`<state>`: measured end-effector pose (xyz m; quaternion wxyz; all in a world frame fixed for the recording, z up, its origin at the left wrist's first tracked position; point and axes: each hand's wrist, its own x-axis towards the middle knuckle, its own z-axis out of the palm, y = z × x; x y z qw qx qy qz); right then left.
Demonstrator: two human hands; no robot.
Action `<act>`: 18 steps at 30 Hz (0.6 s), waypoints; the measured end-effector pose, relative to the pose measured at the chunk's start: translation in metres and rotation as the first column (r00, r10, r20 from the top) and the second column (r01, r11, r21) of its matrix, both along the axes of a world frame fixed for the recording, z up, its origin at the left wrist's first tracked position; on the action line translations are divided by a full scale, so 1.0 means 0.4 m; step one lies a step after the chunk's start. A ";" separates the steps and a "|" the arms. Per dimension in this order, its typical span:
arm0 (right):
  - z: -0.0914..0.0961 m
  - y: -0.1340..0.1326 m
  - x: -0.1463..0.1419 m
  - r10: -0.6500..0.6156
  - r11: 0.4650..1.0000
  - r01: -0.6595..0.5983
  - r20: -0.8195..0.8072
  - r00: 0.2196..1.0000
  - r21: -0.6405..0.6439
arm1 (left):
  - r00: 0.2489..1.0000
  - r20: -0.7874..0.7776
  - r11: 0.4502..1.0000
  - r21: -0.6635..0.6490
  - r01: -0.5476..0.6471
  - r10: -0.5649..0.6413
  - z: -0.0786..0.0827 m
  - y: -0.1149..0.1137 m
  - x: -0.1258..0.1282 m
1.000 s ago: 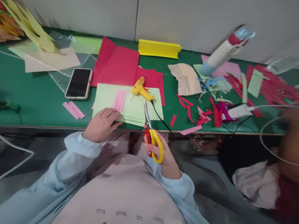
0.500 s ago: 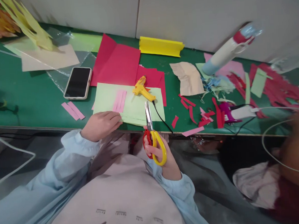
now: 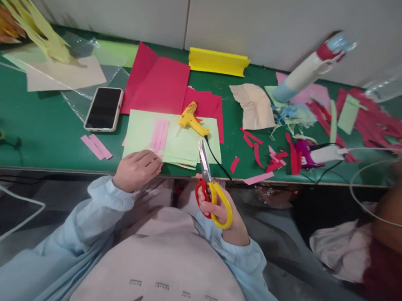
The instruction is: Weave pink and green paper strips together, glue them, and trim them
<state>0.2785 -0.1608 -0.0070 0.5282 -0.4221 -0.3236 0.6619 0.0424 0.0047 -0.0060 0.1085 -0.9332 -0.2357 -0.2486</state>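
My right hand (image 3: pixel 221 208) grips scissors (image 3: pixel 213 193) with one red and one yellow handle, held in front of the table edge. Their blades point up and away from me, slightly apart. My left hand (image 3: pixel 137 169) is closed at the near left edge of the light green paper (image 3: pixel 140 131), fingertips pinching the near end of a pink paper strip. Several pink paper strips (image 3: pixel 159 134) lie side by side on that paper, just beyond these fingers. A yellow glue gun (image 3: pixel 192 119) rests on the paper, its black cord running towards the edge.
Left of the paper lie a phone (image 3: pixel 103 108) and two pink strips (image 3: pixel 96 147). Behind are red sheets (image 3: pixel 161 82) and a yellow folded piece (image 3: pixel 218 62). To the right are red scraps (image 3: pixel 257 154), beige paper (image 3: pixel 252 105), a bottle (image 3: pixel 305 73) and a purple device (image 3: pixel 306 153). A person sits at right.
My right hand has moved the scissors slightly right and towards me. The left hand has shifted little, staying by the pink strips.
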 end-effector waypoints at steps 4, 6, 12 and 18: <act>0.028 -0.031 0.030 0.097 0.994 -0.097 0.006 0.995 -0.048 | 0.997 0.017 0.997 -0.011 -0.074 0.075 -0.008 -0.007 0.006; 0.045 -0.044 0.040 0.146 0.985 -0.145 0.008 0.989 -0.094 | 0.993 0.059 0.993 -0.057 -0.101 0.105 -0.006 -0.010 0.012; 0.051 -0.063 0.023 0.238 0.949 -0.240 -0.031 0.971 -0.204 | 0.954 0.199 0.970 -0.144 -0.197 0.223 0.007 -0.032 0.030; 0.017 -0.073 -0.016 0.317 0.932 -0.318 -0.034 0.948 -0.175 | 0.917 0.282 0.958 -0.141 -0.250 0.281 0.015 -0.072 0.047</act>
